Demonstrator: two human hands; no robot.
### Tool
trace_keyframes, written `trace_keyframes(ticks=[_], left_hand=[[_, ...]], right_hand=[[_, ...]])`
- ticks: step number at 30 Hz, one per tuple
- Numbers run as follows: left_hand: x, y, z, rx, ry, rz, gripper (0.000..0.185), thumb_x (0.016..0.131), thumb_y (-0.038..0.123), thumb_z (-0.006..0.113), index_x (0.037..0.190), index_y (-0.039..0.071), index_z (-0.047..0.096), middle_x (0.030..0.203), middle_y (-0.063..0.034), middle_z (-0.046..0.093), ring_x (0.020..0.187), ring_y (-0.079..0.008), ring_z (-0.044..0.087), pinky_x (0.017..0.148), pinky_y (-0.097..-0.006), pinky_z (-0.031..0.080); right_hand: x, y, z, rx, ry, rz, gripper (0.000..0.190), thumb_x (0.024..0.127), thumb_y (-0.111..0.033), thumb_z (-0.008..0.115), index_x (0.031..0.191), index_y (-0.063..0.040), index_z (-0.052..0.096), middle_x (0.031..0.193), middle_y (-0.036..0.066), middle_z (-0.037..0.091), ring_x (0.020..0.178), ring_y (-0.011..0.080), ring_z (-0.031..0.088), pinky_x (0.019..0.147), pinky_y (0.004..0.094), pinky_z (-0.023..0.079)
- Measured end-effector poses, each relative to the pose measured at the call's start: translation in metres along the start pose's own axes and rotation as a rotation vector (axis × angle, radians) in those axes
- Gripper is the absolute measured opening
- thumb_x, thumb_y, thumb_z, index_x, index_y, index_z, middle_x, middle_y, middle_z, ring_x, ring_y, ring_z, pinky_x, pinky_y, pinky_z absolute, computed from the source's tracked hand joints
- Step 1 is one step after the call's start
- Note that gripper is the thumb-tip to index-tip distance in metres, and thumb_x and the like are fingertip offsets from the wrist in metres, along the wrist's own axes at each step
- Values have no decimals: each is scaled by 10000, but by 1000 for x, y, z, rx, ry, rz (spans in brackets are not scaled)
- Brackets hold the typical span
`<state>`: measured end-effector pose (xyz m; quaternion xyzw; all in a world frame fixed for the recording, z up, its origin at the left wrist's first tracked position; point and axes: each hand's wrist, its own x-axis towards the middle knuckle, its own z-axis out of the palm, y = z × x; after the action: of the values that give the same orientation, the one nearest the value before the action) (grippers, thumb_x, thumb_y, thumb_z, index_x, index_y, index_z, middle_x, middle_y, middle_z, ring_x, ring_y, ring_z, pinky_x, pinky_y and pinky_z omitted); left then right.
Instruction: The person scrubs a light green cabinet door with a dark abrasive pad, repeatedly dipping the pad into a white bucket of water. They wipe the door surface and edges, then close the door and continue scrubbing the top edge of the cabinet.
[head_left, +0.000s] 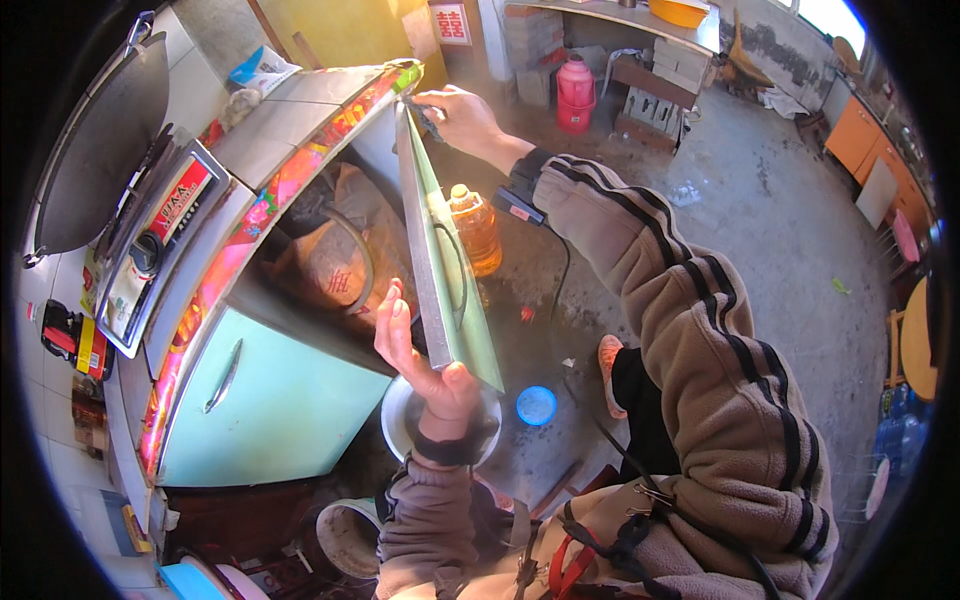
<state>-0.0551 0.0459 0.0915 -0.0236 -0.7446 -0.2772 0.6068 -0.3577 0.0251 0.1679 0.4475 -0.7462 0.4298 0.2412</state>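
My right hand (461, 124) pinches a dark cloth (426, 120) at the top corner of an open pale-green cabinet door (450, 255). At the door's lower edge, my left hand (424, 352) has its fingers apart, with the thumb near the door's corner; whether it bears on the door cannot be told. Inside the open cabinet lie an orange-brown printed sack (322, 262) and a curved hose (360, 244). The neighbouring green door (277, 405) is closed. Beyond the open door stands a plastic bottle of yellow-orange oil (474, 232).
Below my left hand is a white basin (397, 420), with a blue bowl (536, 406) on the floor beside it. A bucket (349, 536) stands lower left. The tiled counter (289, 120) holds a gas stove (161, 247). A pink thermos (575, 94) stands further off.
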Motion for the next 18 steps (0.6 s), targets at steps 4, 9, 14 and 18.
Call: trace_keyframes(ticks=[4, 9, 14, 18], left_hand=[[-2, -1, 0, -6, 0, -20, 743, 1005, 601, 340, 1409, -20, 398, 1385, -249, 411, 1268, -419, 479, 1063, -536, 389], [-2, 3, 3, 4, -23, -37, 743, 1005, 604, 336, 1406, -19, 404, 1380, -248, 420, 1261, -415, 484, 1068, -534, 387], [-2, 5, 5, 19, -49, -30, 735, 1009, 601, 318, 1403, -14, 407, 1372, -258, 426, 1264, -415, 481, 1067, -535, 383], [-4, 5, 7, -8, -58, -32, 738, 1004, 607, 330, 1391, -15, 413, 1377, -257, 429, 1267, -420, 477, 1069, -534, 373]], right_hand=[[13, -6, 5, -116, -20, -98, 302, 898, -155, 612, 1178, -222, 700, 979, 126, 689, 946, 313, 658, 810, 421, 524], [19, -12, 2, -250, -108, -40, 342, 900, -144, 588, 1209, -253, 687, 1012, 136, 659, 958, 331, 652, 824, 437, 521], [15, -14, -1, 33, -177, 127, 310, 919, -153, 573, 1171, -257, 722, 1031, 138, 654, 1022, 323, 625, 881, 419, 487], [20, -12, -3, -89, -196, 39, 323, 921, -161, 574, 1189, -270, 717, 1060, 131, 660, 1036, 316, 625, 896, 414, 486]])
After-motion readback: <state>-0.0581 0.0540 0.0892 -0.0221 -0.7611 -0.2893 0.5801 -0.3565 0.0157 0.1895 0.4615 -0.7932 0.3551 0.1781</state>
